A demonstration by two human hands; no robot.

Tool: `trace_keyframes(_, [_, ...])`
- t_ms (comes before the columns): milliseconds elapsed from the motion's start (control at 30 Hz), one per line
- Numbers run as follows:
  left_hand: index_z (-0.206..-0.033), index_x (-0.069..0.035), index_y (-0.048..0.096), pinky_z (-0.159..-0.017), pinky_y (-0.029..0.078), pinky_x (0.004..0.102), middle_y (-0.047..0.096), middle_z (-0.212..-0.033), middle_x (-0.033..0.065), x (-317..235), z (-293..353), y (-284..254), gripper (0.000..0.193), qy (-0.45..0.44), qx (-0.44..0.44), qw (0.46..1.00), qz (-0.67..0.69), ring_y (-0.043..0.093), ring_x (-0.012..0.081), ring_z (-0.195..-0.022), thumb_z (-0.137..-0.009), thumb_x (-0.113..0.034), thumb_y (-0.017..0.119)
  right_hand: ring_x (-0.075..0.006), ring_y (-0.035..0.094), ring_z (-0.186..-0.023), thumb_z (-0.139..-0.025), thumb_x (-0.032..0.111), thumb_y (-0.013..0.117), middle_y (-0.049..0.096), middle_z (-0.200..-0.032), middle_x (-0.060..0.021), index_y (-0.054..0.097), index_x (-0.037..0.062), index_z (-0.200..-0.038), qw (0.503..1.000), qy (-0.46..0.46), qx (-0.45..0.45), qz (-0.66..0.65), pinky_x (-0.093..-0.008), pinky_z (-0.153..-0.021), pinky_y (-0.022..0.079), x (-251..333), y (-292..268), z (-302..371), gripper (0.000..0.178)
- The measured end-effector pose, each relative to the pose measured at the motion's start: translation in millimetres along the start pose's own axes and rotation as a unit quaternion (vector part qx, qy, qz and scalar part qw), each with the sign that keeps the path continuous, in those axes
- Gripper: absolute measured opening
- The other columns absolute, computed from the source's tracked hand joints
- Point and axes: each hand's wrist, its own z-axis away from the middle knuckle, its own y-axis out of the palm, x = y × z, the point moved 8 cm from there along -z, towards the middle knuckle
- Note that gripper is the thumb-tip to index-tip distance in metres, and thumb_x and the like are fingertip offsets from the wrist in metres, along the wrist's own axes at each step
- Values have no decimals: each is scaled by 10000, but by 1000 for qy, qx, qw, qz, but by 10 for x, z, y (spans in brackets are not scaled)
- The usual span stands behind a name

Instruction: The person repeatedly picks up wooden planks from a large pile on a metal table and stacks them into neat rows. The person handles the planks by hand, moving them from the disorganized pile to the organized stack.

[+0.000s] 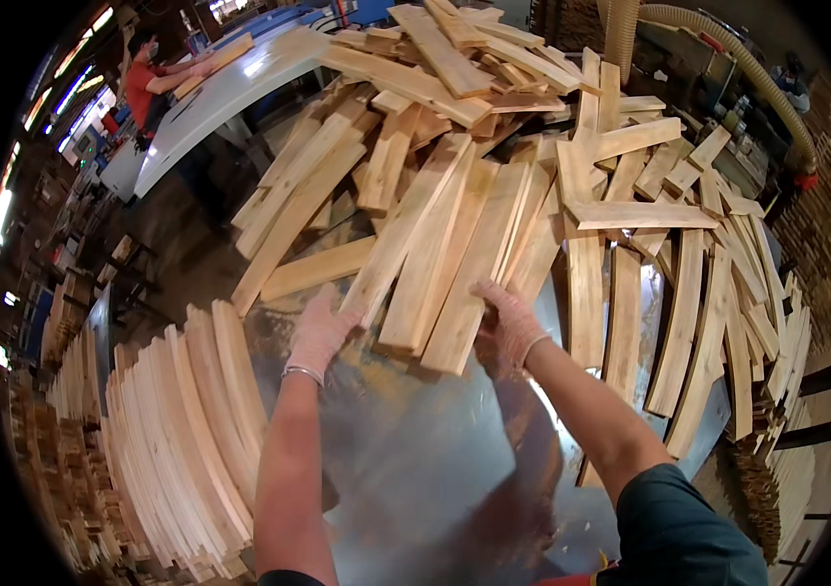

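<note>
Nearest, both gloved hands reach forward over a shiny metal desk. The left hand lies flat with fingers spread wide on the near end of a slat, pinning it from above rather than gripping it. The right hand curls over the near end of a neighbouring plank, fingers over the top edge, seemingly holding it; how tightly they close I cannot tell. These boards slope down toward the hands from the loose pile beyond them, so their low ends are the easiest to catch. Left of the left hand, a neat stack stands on edge along the desk rim, packed close. Right of the right hand, more slats fan out. Far beyond, up left, another person works at a long white bench.
</note>
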Motion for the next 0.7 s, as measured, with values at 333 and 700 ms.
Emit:
trace_keyframes(333, [-1615,-36,380,-1108,495,379,602,-1451,147,-929,-180,1247,786,10,231,837,496,588,259,-1331,-921,-102,744,-349,674,-1148,-907,189,737,656,-1226,-204,536,45,-1360,964,104,50,-239,-538,-949,620,-80,131,-288,516])
trace_keyframes(700, [-1644,-45,326,-1166,438,376,534,-1539,90,264,3621,1702,922,-73,217,813,535,523,218,-1397,-842,-32,779,-313,639,-1227,-953,202,749,601,-1350,-147,384,72,-1524,976,77,175,104,-538,-986,591,-1343,-633,3052,690])
